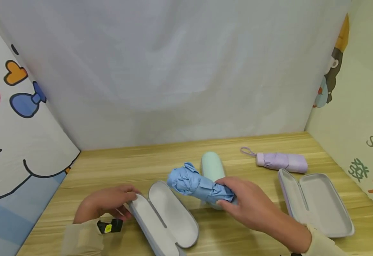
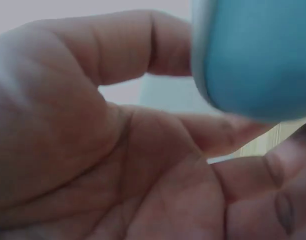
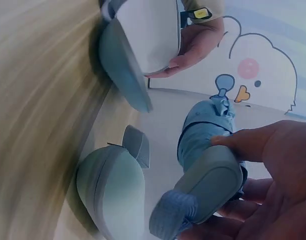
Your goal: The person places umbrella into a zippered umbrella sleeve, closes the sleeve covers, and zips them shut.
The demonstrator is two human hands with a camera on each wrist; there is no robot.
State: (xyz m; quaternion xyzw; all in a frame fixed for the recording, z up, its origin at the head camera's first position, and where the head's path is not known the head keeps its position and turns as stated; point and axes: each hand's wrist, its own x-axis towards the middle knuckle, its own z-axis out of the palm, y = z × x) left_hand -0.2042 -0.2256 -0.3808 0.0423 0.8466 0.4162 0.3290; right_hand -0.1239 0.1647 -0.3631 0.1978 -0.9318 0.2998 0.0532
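My left hand pinches the left rim of an open, pale-lined glasses case, thumb and fingers at its far end. Close up in the left wrist view, the blue outer shell of this case sits between thumb and fingers. My right hand grips a folded blue umbrella by its handle end, held in the air right of the open case. Its handle and wrist strap show in the right wrist view. Behind the umbrella lies a closed mint-green case, partly hidden.
A folded lilac umbrella with a strap loop lies at the back right of the wooden table. In front of it rests another open case with a grey lining. Cartoon-printed panels flank the table, and a white curtain hangs behind.
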